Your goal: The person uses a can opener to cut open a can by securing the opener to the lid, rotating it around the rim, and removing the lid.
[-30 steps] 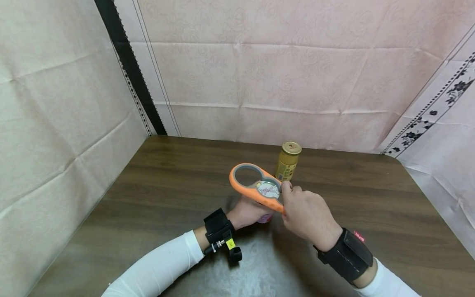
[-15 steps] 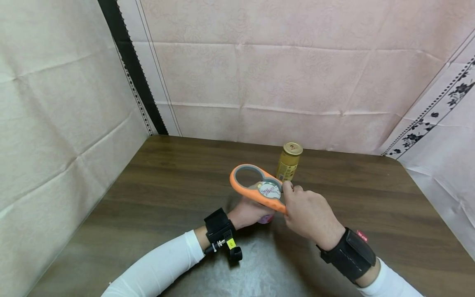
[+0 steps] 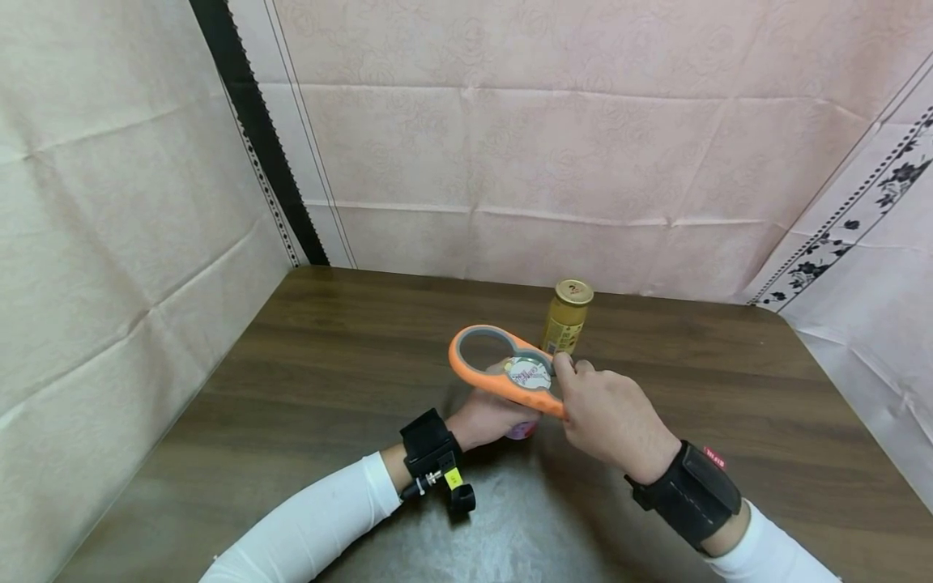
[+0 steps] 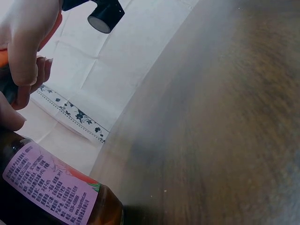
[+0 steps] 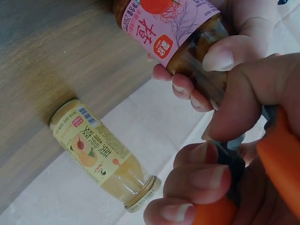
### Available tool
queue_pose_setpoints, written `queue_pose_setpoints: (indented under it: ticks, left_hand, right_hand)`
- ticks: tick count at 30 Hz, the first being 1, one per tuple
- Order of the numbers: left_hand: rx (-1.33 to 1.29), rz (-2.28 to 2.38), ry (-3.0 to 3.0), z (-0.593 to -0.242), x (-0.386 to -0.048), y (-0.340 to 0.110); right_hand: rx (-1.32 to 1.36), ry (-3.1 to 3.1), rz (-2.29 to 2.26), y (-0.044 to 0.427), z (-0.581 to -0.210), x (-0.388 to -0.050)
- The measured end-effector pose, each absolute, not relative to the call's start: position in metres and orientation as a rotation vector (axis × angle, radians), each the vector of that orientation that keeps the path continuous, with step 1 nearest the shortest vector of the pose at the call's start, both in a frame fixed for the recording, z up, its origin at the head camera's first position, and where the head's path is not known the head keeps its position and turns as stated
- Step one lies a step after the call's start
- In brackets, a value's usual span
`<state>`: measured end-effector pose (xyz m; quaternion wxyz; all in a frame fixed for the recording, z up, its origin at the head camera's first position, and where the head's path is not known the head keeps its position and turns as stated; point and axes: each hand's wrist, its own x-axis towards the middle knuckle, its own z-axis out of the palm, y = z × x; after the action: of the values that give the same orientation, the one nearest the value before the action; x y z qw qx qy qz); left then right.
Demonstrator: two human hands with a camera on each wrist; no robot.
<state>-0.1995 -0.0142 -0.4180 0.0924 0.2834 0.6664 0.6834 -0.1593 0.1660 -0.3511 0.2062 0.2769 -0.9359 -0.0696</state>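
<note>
My left hand (image 3: 487,417) holds a dark glass bottle with a pink label (image 4: 51,183), fingers wrapped round it close to the table. An orange and grey jar opener (image 3: 475,375) lies across the bottle's top. Its ring next to my right hand surrounds the pale printed lid (image 3: 528,372), while its larger ring sticks out to the left. The right hand (image 3: 611,419) grips the opener's right end, with fingers curled round the orange part in the right wrist view. Most of the bottle is hidden from the head view by the opener and left hand.
Behind the opener, a yellow capped bottle (image 3: 564,320) stands upright towards the table's far edge; the right wrist view shows its peach label (image 5: 89,145). Pale cloth (image 3: 583,154) hangs behind and beside the brown wooden table (image 3: 350,340).
The opener's left end has shifted slightly nearer to me, and my right wrist slightly to the right. My left hand keeps its place on the bottle.
</note>
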Motion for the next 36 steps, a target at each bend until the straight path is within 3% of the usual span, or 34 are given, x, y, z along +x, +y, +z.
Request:
queue_pose_setpoints:
  ticks: [15,29,36]
  left_hand:
    - [0.845,1.941,2.144,-0.434,-0.209,-0.014]
    - [0.81,1.93,2.172,-0.409,-0.196,-0.015]
    - [0.85,1.931,2.1,-0.426,-0.206,-0.013]
  right_hand:
    - [0.789,-2.645,-0.153,0.168,-0.35,-0.16]
    - [0.824,-2.576,-0.175,0.171,-0.35,-0.165]
    - [0.813,-2.6,-0.181,0.171,-0.35,-0.166]
